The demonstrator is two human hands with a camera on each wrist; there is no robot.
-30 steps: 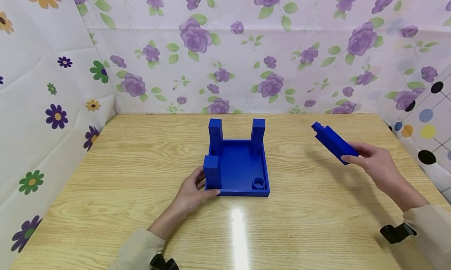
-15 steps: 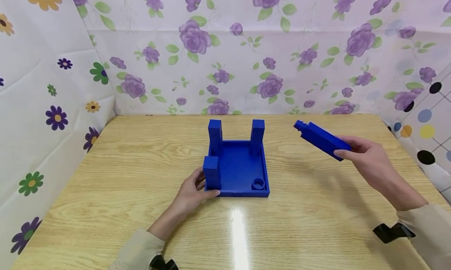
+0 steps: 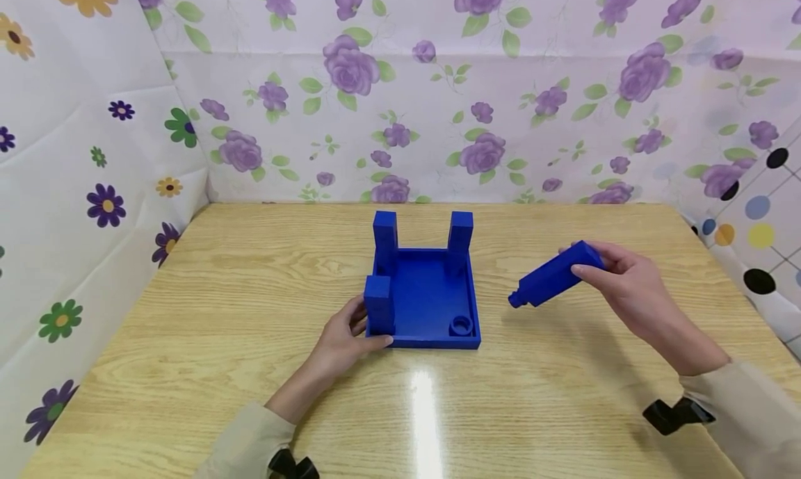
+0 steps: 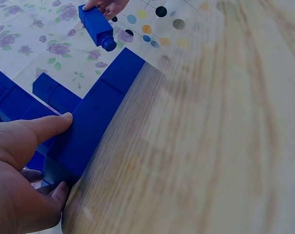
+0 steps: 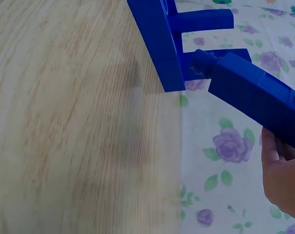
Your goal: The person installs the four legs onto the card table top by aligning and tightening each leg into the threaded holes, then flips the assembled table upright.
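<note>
- Left hand (image 3: 341,334): gripping the near-left corner of the blue tray (image 3: 421,342), thumb at the near rim, fingers round the left side. Reads as a brace, so the tray doesn't slide or twist.
- Right hand (image 3: 628,288): gripping the loose blue post (image 3: 551,279) by its plain end, in the air to the right of the tray. Post is tilted, knobbed end lower and facing left. My guess on the grip: it leaves the knob uncovered and my fingers away from it.
- Tray sits flat on the surface (image 3: 281,256). Upright posts at three corners: near-left post (image 3: 378,305), far-left post (image 3: 385,236), far-right post (image 3: 461,232).
- Near-right corner has a round socket (image 3: 461,326), no post on it.
- In the way: the tray's low right wall lies between knob and socket, so I'd judge it needs height to pass over. Far-right post is well back from that corner; near-left post is across the tray, beside my left hand.
- Around: floral sheet (image 3: 425,117) behind, dotted sheet (image 3: 760,236) far right, both apart from the parts.
</note>
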